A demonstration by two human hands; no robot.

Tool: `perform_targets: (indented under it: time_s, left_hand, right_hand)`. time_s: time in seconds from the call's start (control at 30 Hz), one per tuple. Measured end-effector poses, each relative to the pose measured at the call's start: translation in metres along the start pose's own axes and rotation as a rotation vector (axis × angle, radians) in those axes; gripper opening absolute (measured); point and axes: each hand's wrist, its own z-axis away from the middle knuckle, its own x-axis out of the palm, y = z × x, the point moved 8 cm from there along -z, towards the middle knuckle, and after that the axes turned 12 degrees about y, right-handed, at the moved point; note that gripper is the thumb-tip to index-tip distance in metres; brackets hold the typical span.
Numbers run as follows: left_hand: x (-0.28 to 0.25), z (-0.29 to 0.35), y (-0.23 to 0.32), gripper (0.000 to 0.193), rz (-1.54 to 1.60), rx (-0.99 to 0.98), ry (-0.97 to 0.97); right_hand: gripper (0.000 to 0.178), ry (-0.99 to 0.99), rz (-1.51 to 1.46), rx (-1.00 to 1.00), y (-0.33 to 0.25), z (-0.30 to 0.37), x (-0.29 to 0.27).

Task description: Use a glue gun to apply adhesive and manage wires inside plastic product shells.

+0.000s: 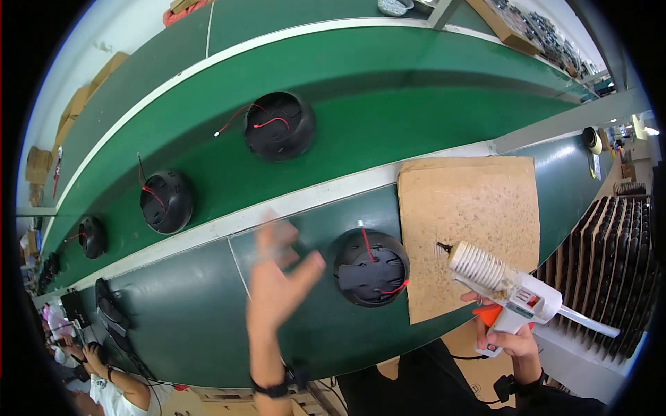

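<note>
My right hand [510, 340] is wrapped round the handle of a white hot glue gun [510, 291] with an orange trigger. A glue stick [590, 322] pokes out of its back end, and its dark nozzle points left over a stained cardboard sheet [472, 194]. Left of the sheet, a round black housing [371, 270] with red wires sits on the dark green bench. Nearby, my left hand [281, 277] is raised over the bench, its fingers spread and partly blurred by motion. It holds nothing that I can see and is apart from the housing.
Several more black housings with red wires, such as this large one [279, 126], stand along the green conveyor belt [388, 118] beyond a white rail [333, 194]. Stacked racks [596, 270] of dark parts rise at the right. Another person [118, 381] works at the lower left.
</note>
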Motion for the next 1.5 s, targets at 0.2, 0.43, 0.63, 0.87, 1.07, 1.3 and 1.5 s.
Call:
perform_targets:
  time_s: [0.2, 0.43, 0.63, 0.87, 1.07, 1.3, 1.5]
  left_hand:
    - [-0.031, -0.171, 0.036, 0.13, -0.015, 0.425, 0.374]
    - [-0.037, -0.087, 0.024, 0.128, -0.171, 0.344, 0.536]
    - [-0.046, 0.116, -0.064, 0.125, 0.11, -0.174, 0.663]
    - [-0.016, 0.25, -0.104, 0.066, 0.258, -0.418, 0.426]
    - [-0.065, 0.164, -0.02, 0.016, -0.205, -0.136, 0.515]
    - [-0.035, 0.132, -0.008, 0.018, -0.509, -0.133, 0.237]
    - [-0.053, 0.084, 0.006, 0.009, -0.265, -0.006, 0.198]
  right_hand:
    - [0.059, 0.113, 0.042, 0.189, 0.037, 0.016, -0.001]
    - [0.067, -0.102, 0.218, 0.214, 0.041, 0.021, 0.021]
    - [0.05, -0.339, 0.51, 0.397, 0.061, 0.018, 0.066]
    - [0.035, -0.415, 0.331, 0.209, 0.059, 0.009, 0.099]
    - [0.04, -0.44, 0.542, 0.052, 0.063, 0.001, 0.117]
    - [0.04, -0.49, 0.577, -0.093, 0.047, -0.002, 0.136]
    - [0.041, -0.485, 0.521, -0.157, 0.048, -0.014, 0.145]
